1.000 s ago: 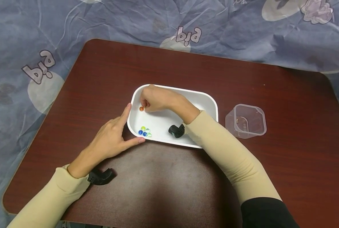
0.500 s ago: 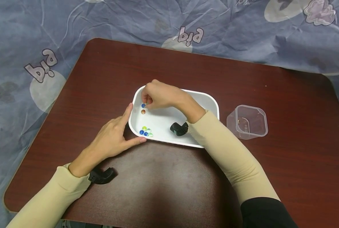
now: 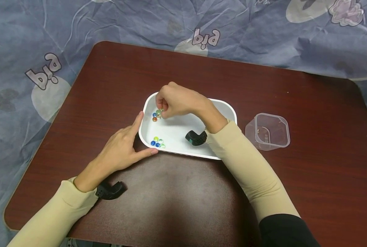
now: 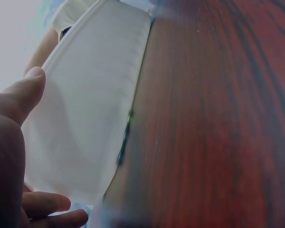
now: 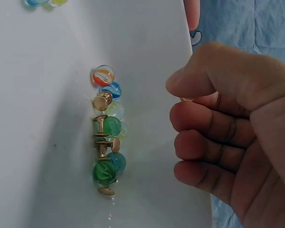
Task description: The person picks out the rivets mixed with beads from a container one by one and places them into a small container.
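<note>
Stud [image 5: 186,99] pinched in right hand [image 3: 181,100], probably light, stiff, best held by stem; tray [image 3: 175,132] touching spread left hand [image 3: 120,147].

The left hand [image 3: 118,147] spreads thumb from fingers, while the right arm [image 3: 251,171] reaches leftward, the right hand [image 3: 176,99] angled down, fingers curled towards its thumb.

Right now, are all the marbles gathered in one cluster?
No, the head view shows some marbles in the near left corner of the tray and other marbles farther back beside the right hand.
</note>
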Tool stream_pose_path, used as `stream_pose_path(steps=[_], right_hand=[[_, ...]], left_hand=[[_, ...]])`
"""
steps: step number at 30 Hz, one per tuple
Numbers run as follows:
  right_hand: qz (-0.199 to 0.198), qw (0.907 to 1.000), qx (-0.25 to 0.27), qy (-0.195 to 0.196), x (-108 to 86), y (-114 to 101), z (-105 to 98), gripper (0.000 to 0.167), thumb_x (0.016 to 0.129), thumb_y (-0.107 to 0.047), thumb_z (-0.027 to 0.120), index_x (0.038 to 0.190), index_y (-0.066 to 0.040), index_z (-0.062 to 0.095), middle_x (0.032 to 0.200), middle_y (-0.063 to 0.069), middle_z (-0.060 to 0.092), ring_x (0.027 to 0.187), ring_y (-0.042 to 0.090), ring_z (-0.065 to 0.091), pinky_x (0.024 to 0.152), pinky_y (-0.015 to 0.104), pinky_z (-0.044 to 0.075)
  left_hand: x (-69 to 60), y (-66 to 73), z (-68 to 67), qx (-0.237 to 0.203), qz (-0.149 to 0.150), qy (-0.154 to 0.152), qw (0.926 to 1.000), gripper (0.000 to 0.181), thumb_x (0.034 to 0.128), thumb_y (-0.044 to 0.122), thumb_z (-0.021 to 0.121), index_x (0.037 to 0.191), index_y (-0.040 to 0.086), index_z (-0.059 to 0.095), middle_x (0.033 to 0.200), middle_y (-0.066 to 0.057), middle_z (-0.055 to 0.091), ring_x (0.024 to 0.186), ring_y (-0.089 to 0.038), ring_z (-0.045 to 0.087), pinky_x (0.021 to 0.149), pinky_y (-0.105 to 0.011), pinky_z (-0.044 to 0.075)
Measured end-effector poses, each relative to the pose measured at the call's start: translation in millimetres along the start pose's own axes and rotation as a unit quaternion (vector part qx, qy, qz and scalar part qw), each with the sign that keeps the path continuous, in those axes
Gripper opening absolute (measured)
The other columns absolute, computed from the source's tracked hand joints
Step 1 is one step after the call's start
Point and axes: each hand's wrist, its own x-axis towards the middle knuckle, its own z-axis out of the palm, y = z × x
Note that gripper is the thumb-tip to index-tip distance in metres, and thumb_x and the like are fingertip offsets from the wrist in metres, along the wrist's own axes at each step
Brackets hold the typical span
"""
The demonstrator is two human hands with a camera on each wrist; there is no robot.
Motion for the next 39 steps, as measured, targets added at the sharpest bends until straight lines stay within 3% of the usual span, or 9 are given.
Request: stream_pose_path(steps=[24,32,39], right_hand=[[0.006,0.9967,0.031,0.075,-23.9,5,-18,0.007,0.072,-0.004,0.067,0.072,-0.011,0.065,0.064,-0.002,0.058,0.061,0.009,0.051,0.06,0.024,0.041],[-0.007,0.9945,0.035,0.098,-35.4,1,-34,0.005,0.082,-0.005,0.07,0.079,-0.009,0.071,0.07,-0.001,0.064,0.065,0.009,0.056,0.063,0.024,0.045],[0.004,0.9948,0.037,0.095,-44.9,-9,-46,0.004,0.089,-0.01,0.073,0.089,-0.006,0.075,0.078,0.0,0.069,0.07,0.009,0.06,0.069,0.024,0.048]], left_hand=[[0.0,2.4,-1.0,0.0,-0.019,-0.014,0.9997,0.112,0.0778,0.046,0.082,0.157,0.0,0.017,0.144,-0.027,0.047,0.123,-0.04,0.055,0.096,-0.055,0.045],[-0.3,2.5,-1.8,0.003,-0.022,-0.016,0.9996,0.112,0.0776,0.045,0.082,0.157,0.001,0.017,0.143,-0.028,0.047,0.124,-0.041,0.054,0.096,-0.056,0.044],[0.7,2.6,-2.1,0.002,-0.026,-0.021,0.9995,0.112,0.0783,0.046,0.081,0.157,0.001,0.016,0.143,-0.027,0.047,0.124,-0.041,0.054,0.096,-0.056,0.044]])
